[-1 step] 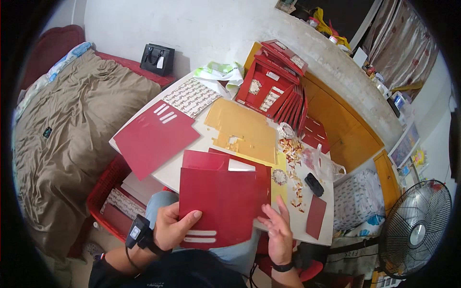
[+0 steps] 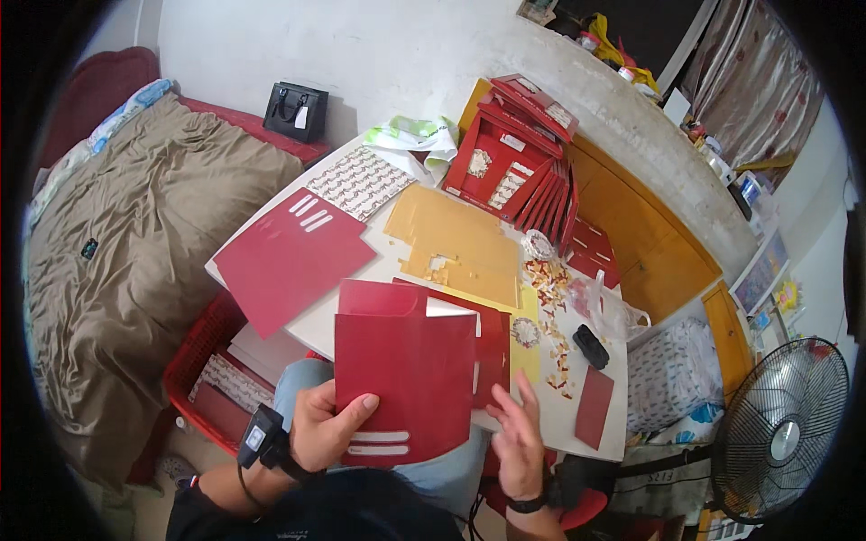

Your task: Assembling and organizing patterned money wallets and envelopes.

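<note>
My left hand (image 2: 338, 422) grips a dark red cardboard folder (image 2: 406, 370) by its lower left edge, thumb flat on the front. The folder stands nearly upright over my lap, with a flap at its top, a white inner patch, and two white strips near its bottom. To its right, my right hand (image 2: 519, 437) is open, fingers apart and holding nothing, close to the edge but not gripping it. Behind the folder, another red card piece (image 2: 492, 347) lies on the white table (image 2: 302, 329), partly hidden.
Flat red sheets (image 2: 293, 257), a patterned sheet (image 2: 361, 183) and yellow backing paper (image 2: 456, 239) lie on the table. Beyond stand stacked red folders (image 2: 514, 153). Paper scraps (image 2: 552, 293), a tape roll (image 2: 538, 245) and a black object (image 2: 591, 347) lie rightward. A red basket (image 2: 194, 356) and fan (image 2: 780, 442) flank me.
The folder has turned slightly and its right edge has shifted left, showing more of the card behind it. My right hand has moved a little left; my left hand keeps its grip.
</note>
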